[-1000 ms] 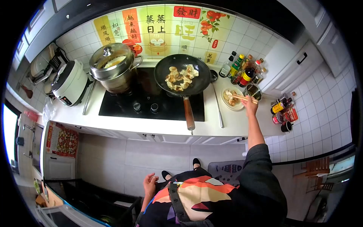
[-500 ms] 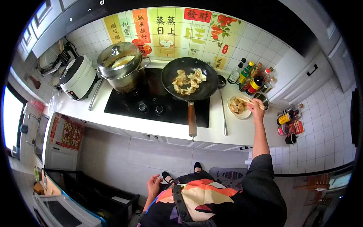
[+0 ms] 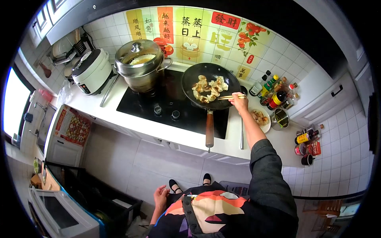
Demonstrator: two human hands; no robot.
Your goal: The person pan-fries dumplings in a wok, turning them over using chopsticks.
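My right hand (image 3: 239, 102) is closed on a pair of chopsticks (image 3: 226, 97), whose tips reach over the right side of the black pan (image 3: 231, 81). Browned food pieces (image 3: 203, 87) lie in a rough ring in the pan, close to the tips; whether the tips touch them cannot be made out. The pan's wooden handle (image 3: 209, 129) points toward me. A plate of similar food (image 3: 260, 118) sits right of the pan, partly behind my right wrist. My left hand (image 3: 160, 195) hangs low beside my body, its fingers loosely curled and apart, holding nothing.
Left of the pan stands a lidded steel pot (image 3: 139, 69), then a white rice cooker (image 3: 92, 72). Bottles (image 3: 276, 99) and a metal container (image 3: 281, 118) stand at the right. A long-handled ladle (image 3: 241, 137) lies between pan and plate. Open black bins (image 3: 95, 194) are at lower left.
My right hand has moved left with the chopsticks, from the plate to the pan's right side. The whole view has shifted. My left hand stays low by my body.
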